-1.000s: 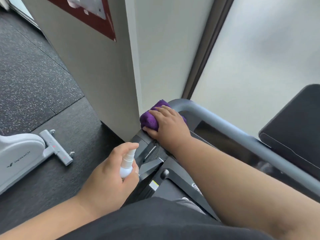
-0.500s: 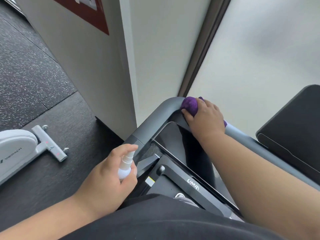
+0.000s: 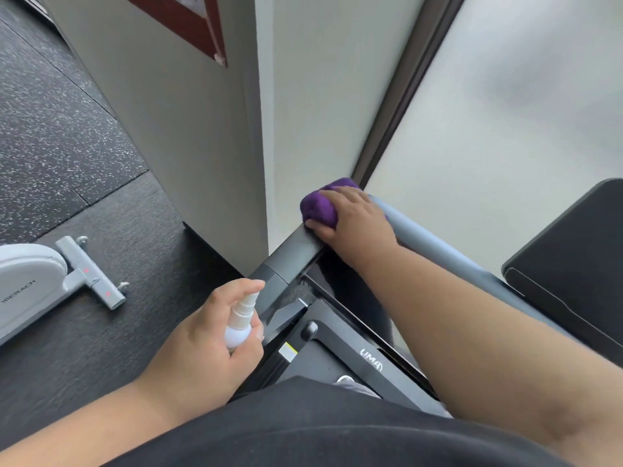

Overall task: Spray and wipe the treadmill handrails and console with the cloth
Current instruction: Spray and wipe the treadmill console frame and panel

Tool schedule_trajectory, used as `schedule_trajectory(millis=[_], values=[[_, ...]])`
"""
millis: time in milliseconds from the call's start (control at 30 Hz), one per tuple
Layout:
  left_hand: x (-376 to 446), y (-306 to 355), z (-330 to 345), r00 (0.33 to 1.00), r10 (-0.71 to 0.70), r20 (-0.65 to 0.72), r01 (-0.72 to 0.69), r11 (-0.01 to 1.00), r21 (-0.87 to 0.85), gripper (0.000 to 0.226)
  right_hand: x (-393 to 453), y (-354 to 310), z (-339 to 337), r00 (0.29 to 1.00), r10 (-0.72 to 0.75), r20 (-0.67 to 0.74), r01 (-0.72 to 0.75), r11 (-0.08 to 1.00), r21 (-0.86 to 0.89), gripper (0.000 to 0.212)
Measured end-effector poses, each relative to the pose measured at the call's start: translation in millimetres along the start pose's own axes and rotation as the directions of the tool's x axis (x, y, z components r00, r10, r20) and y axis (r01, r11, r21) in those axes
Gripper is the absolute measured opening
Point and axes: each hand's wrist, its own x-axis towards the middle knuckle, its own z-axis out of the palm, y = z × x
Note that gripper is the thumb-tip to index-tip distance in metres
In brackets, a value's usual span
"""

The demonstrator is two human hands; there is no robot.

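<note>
Right, from my feed the treadmill's grey handrail (image 3: 438, 246) crosses the right side of the view, bending into a darker bar (image 3: 296, 251) near the wall (image 3: 202, 139). At that bend my right hand (image 3: 354, 220) presses the bunched purple cloth (image 3: 318, 205), its fingers curled over the top and the thumb against the bar. Lower left, above the dark floor (image 3: 101, 230), my left hand (image 3: 202, 345) holds the small white spray bottle (image 3: 241, 323), its fingers wrapped round the body and the forefinger on the nozzle.
</note>
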Motion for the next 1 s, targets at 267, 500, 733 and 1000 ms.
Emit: schedule_trajectory(millis=[267, 500, 733, 1000], values=[[-20.7, -11.2, -15.5, 0.992, -0.115, -0.048, 0.116, 0.993, 0.031, 0.08, -6.0, -13.5, 3.8, 0.96, 0.268, -0.075, -0.269, 0.963, 0.009, 0.058], [-23.1, -1.7, -16.1, 0.994, -0.089, -0.059, 0.09, 0.996, 0.021, 0.086, -77.0, -81.2, 44.3, 0.956, -0.292, -0.035, 0.294, 0.946, 0.134, 0.066], [-34.7, 0.2, -16.4, 0.997, -0.063, -0.039, 0.062, 0.998, -0.016, 0.067, -9.6, -0.9, 0.8, 0.999, 0.017, -0.039, -0.018, 1.0, -0.024, 0.064], [-63.2, -12.4, -26.8, 0.986, -0.126, -0.106, 0.128, 0.992, 0.014, 0.071, -22.1, -48.9, 10.0, 0.999, -0.016, -0.031, 0.017, 0.999, 0.036, 0.056]])
